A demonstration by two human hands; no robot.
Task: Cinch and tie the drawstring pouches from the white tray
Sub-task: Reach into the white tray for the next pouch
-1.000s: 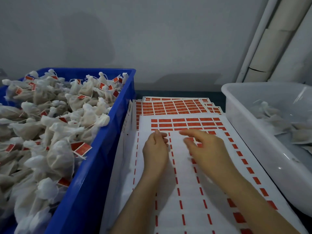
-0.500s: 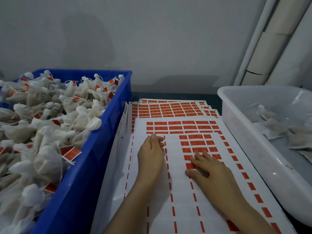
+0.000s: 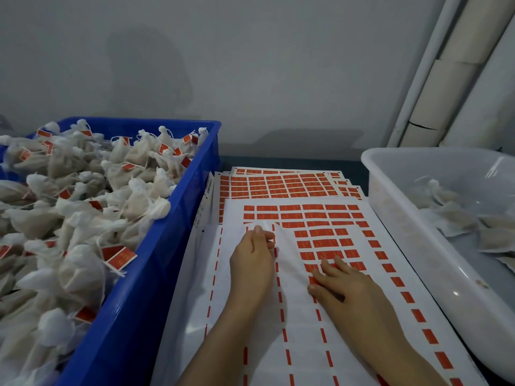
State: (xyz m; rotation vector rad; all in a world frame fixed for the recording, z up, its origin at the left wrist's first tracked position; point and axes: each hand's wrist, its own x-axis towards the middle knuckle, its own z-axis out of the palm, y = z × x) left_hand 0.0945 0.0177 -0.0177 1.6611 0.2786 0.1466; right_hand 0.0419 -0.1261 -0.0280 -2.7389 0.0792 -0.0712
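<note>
Drawstring pouches lie loose in the white tray at our right, apart from both hands. Our left hand has its grip pinched on a lifted edge of the label sheet; our right hand lies flat on it, fingers straight. Tied pouches fill the blue crate.

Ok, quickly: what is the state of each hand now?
Left hand: pinches the lifted edge of the white top sheet.
Right hand: open, fingers flat on the red labels.

Table under crate, label sheets, tray
</note>
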